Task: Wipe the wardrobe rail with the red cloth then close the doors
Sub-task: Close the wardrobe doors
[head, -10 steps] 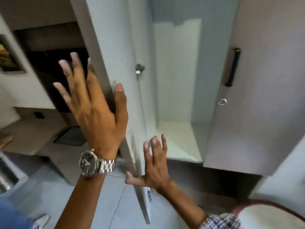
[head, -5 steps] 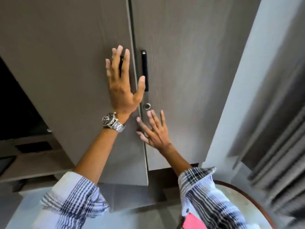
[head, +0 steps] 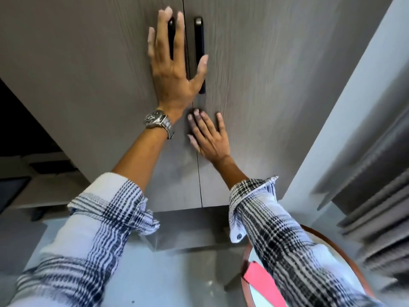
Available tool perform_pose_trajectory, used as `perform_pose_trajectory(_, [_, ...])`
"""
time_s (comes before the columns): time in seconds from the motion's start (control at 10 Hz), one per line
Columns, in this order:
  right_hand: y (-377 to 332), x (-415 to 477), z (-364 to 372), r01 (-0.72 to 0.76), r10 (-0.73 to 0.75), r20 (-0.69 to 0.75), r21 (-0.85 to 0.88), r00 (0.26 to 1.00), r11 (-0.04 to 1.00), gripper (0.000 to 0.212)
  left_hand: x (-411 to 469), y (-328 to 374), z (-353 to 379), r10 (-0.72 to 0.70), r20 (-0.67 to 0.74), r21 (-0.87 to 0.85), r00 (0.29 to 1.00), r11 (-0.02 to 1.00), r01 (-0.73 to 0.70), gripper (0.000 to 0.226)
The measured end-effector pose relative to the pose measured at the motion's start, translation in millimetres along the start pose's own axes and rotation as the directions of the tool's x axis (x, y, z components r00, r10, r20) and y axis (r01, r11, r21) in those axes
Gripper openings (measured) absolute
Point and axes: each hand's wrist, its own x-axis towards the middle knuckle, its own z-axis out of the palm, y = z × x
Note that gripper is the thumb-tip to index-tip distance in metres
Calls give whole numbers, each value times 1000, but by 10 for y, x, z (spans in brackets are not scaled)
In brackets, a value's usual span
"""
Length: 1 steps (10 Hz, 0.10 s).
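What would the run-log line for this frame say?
phase: closing doors | left hand: flat on left door | right hand: flat across seam | doors: meet | red cloth: on round table

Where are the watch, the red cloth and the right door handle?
watch [head: 157, 119], head view, on its dial.
red cloth [head: 263, 282], head view, on its flat middle.
right handle [head: 199, 41], head view, on its upper bar.

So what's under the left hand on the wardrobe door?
The left hand lies flat over the left door's black handle, which shows only between the fingers. The rest is covered. The right door's handle is mostly exposed.
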Motion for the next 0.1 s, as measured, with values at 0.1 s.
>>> perform_pose_trajectory(0.1, [-45,-26,-253,-86,84,31,77,996,993,52,-33,111,-208,16,66,-15,998,1000,-15,71])
